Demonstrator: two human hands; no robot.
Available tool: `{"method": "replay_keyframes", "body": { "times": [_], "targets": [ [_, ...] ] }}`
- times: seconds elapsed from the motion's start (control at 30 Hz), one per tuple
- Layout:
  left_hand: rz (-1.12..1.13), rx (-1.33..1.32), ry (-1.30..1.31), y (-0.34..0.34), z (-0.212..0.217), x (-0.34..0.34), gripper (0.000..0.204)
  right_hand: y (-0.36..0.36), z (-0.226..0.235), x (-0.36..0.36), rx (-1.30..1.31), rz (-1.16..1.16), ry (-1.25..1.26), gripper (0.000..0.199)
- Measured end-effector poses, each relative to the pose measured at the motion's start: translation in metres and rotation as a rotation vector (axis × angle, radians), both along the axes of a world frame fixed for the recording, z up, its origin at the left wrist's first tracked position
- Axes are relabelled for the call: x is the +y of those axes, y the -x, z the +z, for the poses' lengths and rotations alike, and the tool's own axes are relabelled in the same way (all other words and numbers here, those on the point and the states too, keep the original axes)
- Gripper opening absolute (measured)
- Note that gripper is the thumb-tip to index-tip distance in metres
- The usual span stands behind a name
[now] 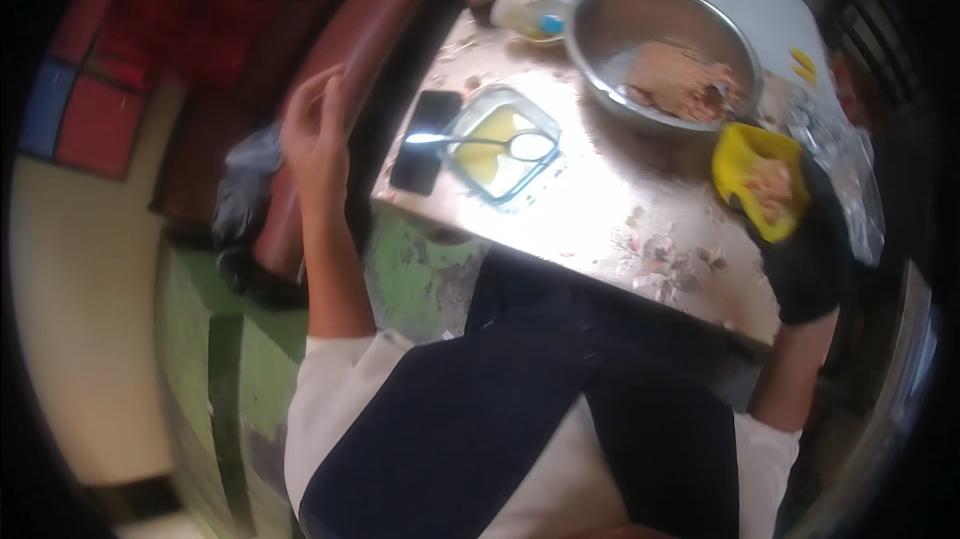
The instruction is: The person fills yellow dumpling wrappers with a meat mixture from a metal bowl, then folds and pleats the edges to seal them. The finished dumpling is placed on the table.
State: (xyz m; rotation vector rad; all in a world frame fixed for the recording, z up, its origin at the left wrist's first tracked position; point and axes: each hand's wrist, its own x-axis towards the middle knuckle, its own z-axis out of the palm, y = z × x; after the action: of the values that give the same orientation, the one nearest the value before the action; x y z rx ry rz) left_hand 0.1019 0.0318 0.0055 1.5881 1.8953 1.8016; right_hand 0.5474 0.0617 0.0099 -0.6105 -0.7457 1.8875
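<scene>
Right hand [805,244] in a black glove, at the right edge of the table [600,229], cupped under a yellow mould [757,177] and holding it. Mould bright yellow, shallow and roughly oval, tilted a little, with a pale pinkish-brown lump of filling in its hollow (blurred, so texture hard to judge). Just beyond it, further off, a large steel bowl [640,14] with more of the same brownish mix heaped on its right side.

Left hand [315,134] bare, raised off the table to the left, over a dark red cushioned bench [345,49], fingers loosely curled and gripping nothing; palm turned inward.

Between the hands, on the worn, speckled tabletop: a square glass dish [500,144] with yellowish liquid, a metal spoon [490,144] laid across it, bowl end to the right. Just left of the dish, a black phone [425,139] lying flat. Far behind, a small clear container with a blue cap [540,21]. Near edge of view filled with a dark apron [520,409] over white sleeves.
</scene>
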Motion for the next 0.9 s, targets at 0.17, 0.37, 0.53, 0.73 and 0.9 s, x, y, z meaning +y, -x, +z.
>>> {"method": "replay_keyframes", "body": {
  "times": [0.17,0.37,0.53,0.73,0.9],
  "targets": [
    [-0.608,-0.157,0.096,-0.109,-0.006,-0.027,0.027,0.026,-0.020,0.002,-0.276,0.054,-0.493,0.058],
    [-0.977,-0.748,0.475,-0.192,-0.020,-0.005,0.028,0.038,-0.025,0.001,0.103,0.147,-0.031,0.033],
    [-0.954,-0.653,0.581,-0.214,-0.025,0.009,0.028,0.023,-0.051,-0.008,-0.348,-0.041,-0.349,0.034],
    [-0.925,-0.782,0.526,-0.227,-0.039,0.008,0.025,-0.001,-0.052,-0.011,-1.029,-0.103,-0.892,0.045],
    [-0.891,-0.657,0.415,-0.227,-0.044,0.007,0.025,0.004,-0.024,-0.013,-0.439,-0.066,0.062,0.037]
  ]
}}
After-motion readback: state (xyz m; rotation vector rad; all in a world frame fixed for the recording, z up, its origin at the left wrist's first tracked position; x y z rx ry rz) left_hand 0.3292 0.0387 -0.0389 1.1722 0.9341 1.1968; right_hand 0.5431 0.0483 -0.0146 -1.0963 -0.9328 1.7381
